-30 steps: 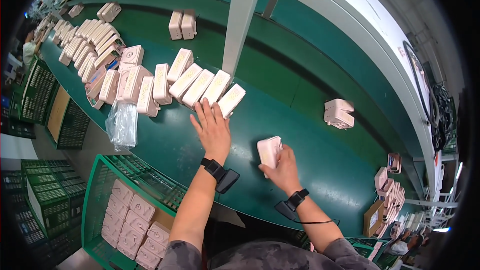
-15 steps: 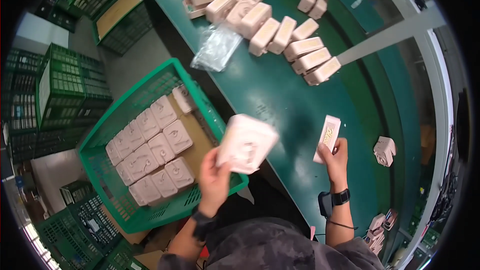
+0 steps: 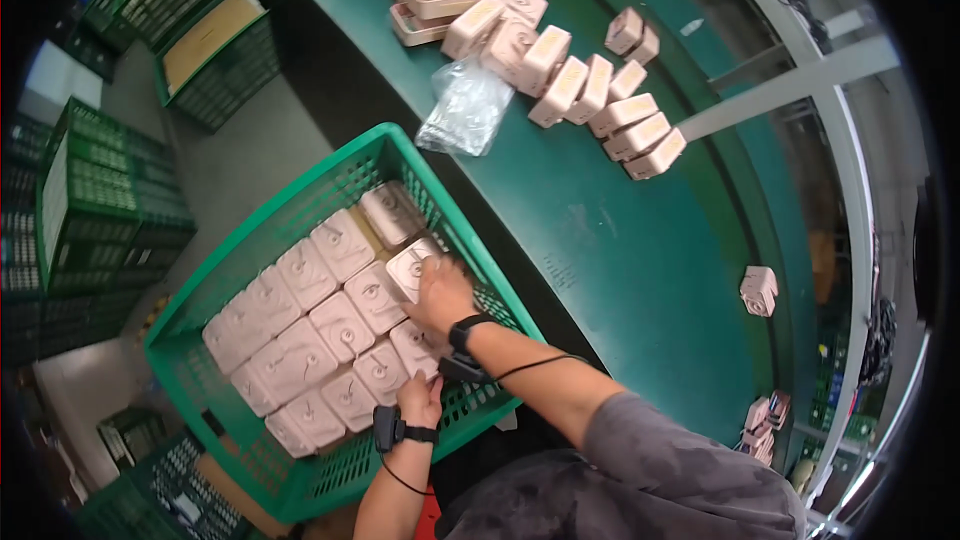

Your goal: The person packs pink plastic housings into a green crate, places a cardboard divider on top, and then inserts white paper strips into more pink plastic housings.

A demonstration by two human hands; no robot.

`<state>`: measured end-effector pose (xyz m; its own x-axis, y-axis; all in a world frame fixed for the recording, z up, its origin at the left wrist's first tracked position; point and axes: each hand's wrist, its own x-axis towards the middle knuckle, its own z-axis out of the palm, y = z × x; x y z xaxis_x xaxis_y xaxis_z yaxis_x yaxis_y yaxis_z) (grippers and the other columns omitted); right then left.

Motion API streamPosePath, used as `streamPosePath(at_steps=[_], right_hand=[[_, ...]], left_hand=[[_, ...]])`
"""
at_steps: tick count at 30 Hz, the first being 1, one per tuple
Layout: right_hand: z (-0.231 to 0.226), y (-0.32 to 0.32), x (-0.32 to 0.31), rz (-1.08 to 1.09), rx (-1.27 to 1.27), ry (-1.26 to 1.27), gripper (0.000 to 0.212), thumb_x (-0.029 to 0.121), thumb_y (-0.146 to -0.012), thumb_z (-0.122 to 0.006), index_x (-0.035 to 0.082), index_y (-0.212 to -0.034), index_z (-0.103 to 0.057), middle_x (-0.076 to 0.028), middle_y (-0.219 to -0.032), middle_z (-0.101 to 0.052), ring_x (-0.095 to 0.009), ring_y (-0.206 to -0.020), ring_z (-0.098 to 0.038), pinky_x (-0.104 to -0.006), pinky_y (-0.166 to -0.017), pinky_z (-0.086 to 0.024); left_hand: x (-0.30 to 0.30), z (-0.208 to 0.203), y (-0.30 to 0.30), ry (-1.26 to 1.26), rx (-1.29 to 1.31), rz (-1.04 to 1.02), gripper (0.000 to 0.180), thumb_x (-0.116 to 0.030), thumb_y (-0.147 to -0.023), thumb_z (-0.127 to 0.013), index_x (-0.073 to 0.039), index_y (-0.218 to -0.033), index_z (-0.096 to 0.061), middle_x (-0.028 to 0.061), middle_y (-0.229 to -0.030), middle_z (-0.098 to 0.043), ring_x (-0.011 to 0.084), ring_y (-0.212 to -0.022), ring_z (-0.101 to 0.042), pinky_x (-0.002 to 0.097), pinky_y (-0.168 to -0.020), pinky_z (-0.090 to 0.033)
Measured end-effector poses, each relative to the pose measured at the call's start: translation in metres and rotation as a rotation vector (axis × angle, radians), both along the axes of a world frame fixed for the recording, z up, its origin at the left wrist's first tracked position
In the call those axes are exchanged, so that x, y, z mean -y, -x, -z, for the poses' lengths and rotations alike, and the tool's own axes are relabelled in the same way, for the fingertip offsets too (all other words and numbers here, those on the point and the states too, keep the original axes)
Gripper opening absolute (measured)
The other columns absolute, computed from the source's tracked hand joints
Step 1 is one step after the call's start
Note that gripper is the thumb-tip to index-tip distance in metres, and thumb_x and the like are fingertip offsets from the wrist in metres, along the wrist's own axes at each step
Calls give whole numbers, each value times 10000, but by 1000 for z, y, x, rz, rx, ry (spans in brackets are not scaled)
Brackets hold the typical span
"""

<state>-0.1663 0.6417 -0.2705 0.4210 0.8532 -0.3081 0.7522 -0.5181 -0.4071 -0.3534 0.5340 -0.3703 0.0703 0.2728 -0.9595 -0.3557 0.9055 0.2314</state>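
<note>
Now both hands (image 3: 437,292) touch pink boxes (image 3: 340,325) in one green crate (image 3: 250,230).

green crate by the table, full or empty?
Mostly full. The green crate holds a packed layer of pink boxes across its floor. The right hand rests on one, the left hand at the near wall.

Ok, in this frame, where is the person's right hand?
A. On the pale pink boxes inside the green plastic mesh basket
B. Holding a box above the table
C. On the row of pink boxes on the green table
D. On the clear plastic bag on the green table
A: the right hand rests on a pale pink box among those packed in the green plastic mesh basket, off the green table.
</note>
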Motion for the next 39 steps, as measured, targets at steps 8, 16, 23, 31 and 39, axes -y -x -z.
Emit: streamPosePath(at_steps=[8, 16, 23, 31, 39], right_hand=[[21, -9, 8, 28, -110, -172, 556, 344, -782, -740, -51, -1111, -529, -297, -1141, -573, -379, -950, -632, -386, -817, -525], [-126, -238, 78, 655, -261, -698, 299, 285, -859, -692, 14, -969, -631, -104, -836, -640, -182, -725, -574, -324, -659, -489], [-28, -431, 104, 1154, -375, -597, 436, 278, -888, -692, -85, -1103, -578, -88, -962, -657, -199, -835, -640, -318, -770, -516], [-48, -397, 150, 1069, -945, -784, 412, 230, -880, -692, -64, -1139, -565, -103, -1031, -663, -191, -881, -664, -306, -773, -533], [-85, -387, 203, 1069, -491, -534, 481, 262, -802, -775, -46, -1094, -549, -123, -1025, -656, -185, -893, -650, -297, -779, -532]], left_hand=[[-20, -4, -5, 89, 125, -141, 351, -69, -925, -485, -28, -1274, -485, 145, -1186, -594, 306, -1084, -596, 455, -931, -503], [-62, -190, -93, -350, -186, 321, 232, -123, -918, -576, -41, -1123, -504, 80, -1066, -591, 234, -965, -593, 380, -866, -474], [-117, -223, -320, -1959, -490, 1101, 479, -151, -813, -708, 41, -1192, -486, 244, -1155, -560, 413, -1081, -542, 458, -923, -449], [-113, -208, -494, -2098, -836, 1337, 829, -338, -716, -775, 24, -1349, -381, 281, -1417, -343, 465, -1311, -329, 553, -1083, -263], [-79, -187, -525, -1897, -769, 1418, 834, -380, -683, -785, 29, -1312, -420, 245, -1287, -451, 403, -1168, -465, 500, -982, -379]])
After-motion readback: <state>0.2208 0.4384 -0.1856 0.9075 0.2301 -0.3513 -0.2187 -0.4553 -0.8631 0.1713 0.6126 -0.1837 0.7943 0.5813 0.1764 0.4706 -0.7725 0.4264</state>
